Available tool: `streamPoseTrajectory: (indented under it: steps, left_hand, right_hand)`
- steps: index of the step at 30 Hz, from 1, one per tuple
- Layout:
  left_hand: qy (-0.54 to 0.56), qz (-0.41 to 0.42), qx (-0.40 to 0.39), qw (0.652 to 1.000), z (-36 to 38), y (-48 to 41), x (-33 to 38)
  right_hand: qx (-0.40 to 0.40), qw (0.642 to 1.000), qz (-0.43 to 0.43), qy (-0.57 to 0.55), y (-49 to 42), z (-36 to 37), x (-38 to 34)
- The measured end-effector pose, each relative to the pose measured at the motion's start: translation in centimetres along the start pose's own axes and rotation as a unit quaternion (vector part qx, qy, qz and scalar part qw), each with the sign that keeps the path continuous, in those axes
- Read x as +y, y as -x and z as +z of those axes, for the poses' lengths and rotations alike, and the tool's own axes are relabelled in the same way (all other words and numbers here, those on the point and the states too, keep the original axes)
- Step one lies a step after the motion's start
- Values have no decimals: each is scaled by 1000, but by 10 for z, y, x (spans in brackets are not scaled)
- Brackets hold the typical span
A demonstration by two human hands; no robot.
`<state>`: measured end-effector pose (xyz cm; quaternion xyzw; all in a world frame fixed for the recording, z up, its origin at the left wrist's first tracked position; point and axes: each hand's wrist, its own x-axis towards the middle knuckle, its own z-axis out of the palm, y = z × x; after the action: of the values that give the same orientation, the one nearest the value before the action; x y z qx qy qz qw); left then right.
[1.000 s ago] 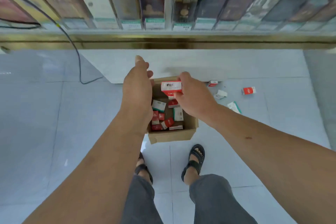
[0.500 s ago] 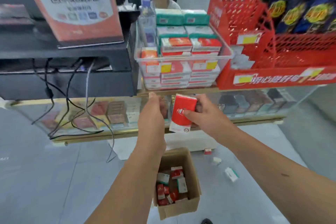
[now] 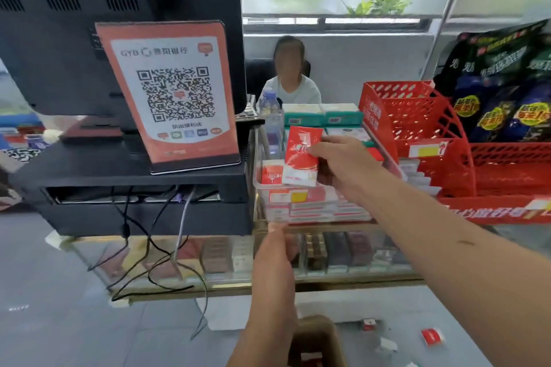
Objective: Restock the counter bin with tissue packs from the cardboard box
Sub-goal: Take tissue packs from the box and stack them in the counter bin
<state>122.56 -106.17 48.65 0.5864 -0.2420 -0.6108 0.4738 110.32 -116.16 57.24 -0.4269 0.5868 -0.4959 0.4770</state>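
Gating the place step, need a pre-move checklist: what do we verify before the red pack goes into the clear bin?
1. Grip: right hand pinches the red tissue pack: ok.
2. Pack above the front rim of the clear bin: ok.
3. Free slot under the pack: hidden, cannot tell.
4. Left hand below the counter edge, holding nothing: ok.
5. Loose packs on the floor: not ok.

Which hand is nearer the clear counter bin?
Right. The right hand holds a red tissue pack over the bin's front rim; the left hand sits lower, before the glass counter.
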Motion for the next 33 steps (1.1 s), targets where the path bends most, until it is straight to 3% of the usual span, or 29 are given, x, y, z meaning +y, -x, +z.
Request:
streamPoseTrajectory:
  steps: [9,19,25,29,33]
  left_hand:
    - [-7,0,35,999,12,-17,11]
    - [-6,-2,37,999,17,-30,-4]
    - [-23,6,40,999,15,-31,-8]
    - [-30,0,39,999,8,-33,-15]
    - [-45,-19,20,999,4,-34,-25]
  right_hand:
    - [1,971,36,237,-67,37,14]
    - [-3,902,-63,428,-79,36,36]
    - [-24,884,-97,456,-77,43,30]
    - [4,879,-158,450,-44,26,26]
    - [70,907,-197,367,11,3,37]
